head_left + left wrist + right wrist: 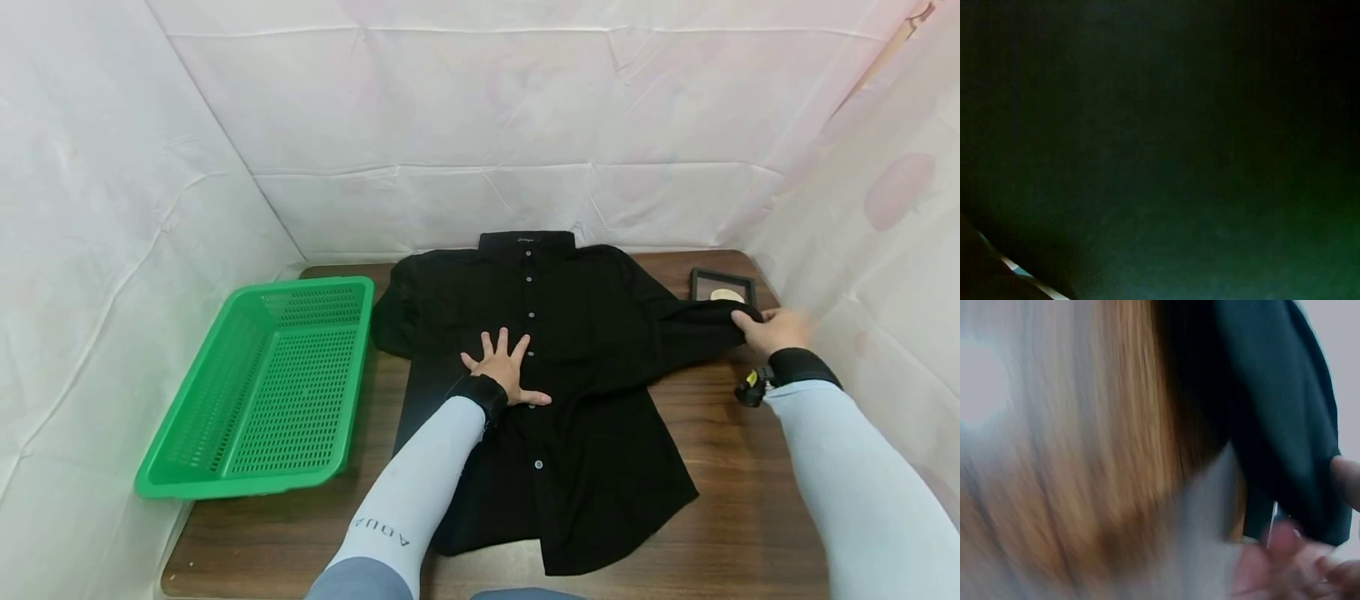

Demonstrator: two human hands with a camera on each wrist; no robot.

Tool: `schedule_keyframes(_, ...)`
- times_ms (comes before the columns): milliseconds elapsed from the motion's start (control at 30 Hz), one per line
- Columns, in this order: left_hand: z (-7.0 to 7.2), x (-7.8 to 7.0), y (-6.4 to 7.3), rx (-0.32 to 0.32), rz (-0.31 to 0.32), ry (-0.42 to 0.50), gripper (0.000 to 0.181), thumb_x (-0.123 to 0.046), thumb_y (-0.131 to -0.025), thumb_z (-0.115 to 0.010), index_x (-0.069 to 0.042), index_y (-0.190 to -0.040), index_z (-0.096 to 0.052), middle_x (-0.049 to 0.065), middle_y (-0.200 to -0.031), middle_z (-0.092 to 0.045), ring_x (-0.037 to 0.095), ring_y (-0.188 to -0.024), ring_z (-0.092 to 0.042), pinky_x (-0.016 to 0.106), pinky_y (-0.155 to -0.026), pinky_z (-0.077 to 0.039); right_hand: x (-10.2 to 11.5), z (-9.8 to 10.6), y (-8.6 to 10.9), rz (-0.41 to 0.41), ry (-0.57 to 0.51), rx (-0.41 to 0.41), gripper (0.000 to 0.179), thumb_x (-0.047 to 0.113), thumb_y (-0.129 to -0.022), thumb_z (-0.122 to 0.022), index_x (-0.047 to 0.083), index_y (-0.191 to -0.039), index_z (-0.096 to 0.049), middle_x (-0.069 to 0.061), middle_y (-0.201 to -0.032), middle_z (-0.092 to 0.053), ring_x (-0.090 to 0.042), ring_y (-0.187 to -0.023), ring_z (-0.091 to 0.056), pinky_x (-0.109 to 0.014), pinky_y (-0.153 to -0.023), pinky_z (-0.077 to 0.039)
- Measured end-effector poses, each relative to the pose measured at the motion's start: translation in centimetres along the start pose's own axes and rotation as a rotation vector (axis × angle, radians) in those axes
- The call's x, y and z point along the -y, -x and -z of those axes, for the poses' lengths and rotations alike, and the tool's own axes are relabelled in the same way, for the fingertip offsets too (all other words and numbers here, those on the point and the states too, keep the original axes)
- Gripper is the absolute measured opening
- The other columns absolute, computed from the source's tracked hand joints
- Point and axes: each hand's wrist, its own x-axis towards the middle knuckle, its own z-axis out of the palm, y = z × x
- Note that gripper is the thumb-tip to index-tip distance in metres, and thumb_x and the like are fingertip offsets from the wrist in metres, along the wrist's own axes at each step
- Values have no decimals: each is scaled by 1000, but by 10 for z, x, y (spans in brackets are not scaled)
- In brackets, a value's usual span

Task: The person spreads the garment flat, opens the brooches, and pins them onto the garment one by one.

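A black button-up shirt lies front side up on the wooden table, collar toward the back wall. My left hand presses flat on its front with fingers spread, beside the row of buttons. At the right, my right hand pinches the end of the sleeve, which stretches out from the shirt. The right wrist view, blurred, shows the sleeve cloth between thumb and fingers. Dark cloth fills almost all of the left wrist view. The other sleeve is at the shirt's left side, its end not visible.
A green plastic basket with a perforated bottom stands left of the shirt. A small dark frame with a pale round thing lies at the back right, just behind the held sleeve. White sheets enclose the wooden table at the back and sides.
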Motion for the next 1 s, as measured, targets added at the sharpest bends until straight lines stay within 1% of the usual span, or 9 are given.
schedule_keyframes(100,1,-1,0,3,-7,-3,121,-89,-58,-56,-36,-155,-6,11,-161,-1,44,-143,-1,77,-97,-18,-2,-6,6,-114,-140,190,104,64,-90,-41,-29,-133,-22,-34,-91,-59,-34,-77,-68,-44,-68,-56)
schedule_keyframes(167,1,-2,0,-1,-13,-4,121,-89,-58,-56,-35,-155,-7,12,-161,-1,44,-143,-2,77,-97,-18,-2,-11,12,-179,-254,290,112,67,-88,-42,-29,-135,-9,-25,-84,-61,-25,-68,-68,-37,-67,-57)
schedule_keyframes(200,2,-2,1,-3,-15,-1,121,-89,-58,-56,-35,-155,-7,12,-161,-1,45,-143,-2,77,-97,-18,-1,-14,15,-196,-292,330,112,67,-88,-42,-28,-136,-7,-20,-84,-61,-21,-67,-67,-36,-67,-57)
schedule_keyframes(300,3,-1,1,-2,-14,11,121,-88,-58,-58,-35,-155,-7,12,-161,-1,45,-143,-2,77,-97,-18,4,-22,27,-207,-382,443,102,64,-91,-44,-24,-135,-19,-9,-87,-61,-13,-69,-63,-32,-68,-56)
schedule_keyframes(433,2,0,2,-1,-11,23,121,-87,-58,-59,-35,-155,-8,12,-161,-1,45,-143,-1,77,-97,-17,18,-37,45,-196,-487,540,76,55,-94,-49,-14,-123,-39,-4,-86,-62,-10,-69,-61,-29,-67,-55)
schedule_keyframes(567,1,2,1,-12,-15,19,121,-88,-57,-58,-35,-155,-8,13,-161,-1,46,-143,-2,77,-97,-18,36,-53,58,-178,-552,563,59,45,-98,-49,-10,-120,-44,-2,-85,-63,-8,-67,-62,-25,-65,-54)
schedule_keyframes(800,-1,3,0,-13,-14,17,121,-88,-58,-57,-36,-155,-8,13,-161,-1,46,-143,-1,78,-96,-18,53,-78,62,-260,-692,536,34,27,-104,-41,-4,-114,-48,-1,-80,-62,-8,-65,-61,-22,-63,-53)
schedule_keyframes(900,-2,3,-1,-11,-14,20,121,-88,-57,-57,-36,-155,-9,13,-161,-1,46,-143,-1,78,-96,-18,53,-81,61,-267,-699,513,28,24,-104,-41,-3,-110,-48,0,-77,-59,-7,-62,-59,-21,-60,-51)
schedule_keyframes(1000,-2,3,-2,-3,-15,23,121,-89,-57,-57,-36,-155,-9,12,-161,0,45,-143,1,78,-96,-17,50,-80,62,-240,-673,455,25,23,-103,-42,-1,-105,-47,1,-75,-56,-6,-59,-57,-21,-57,-50)
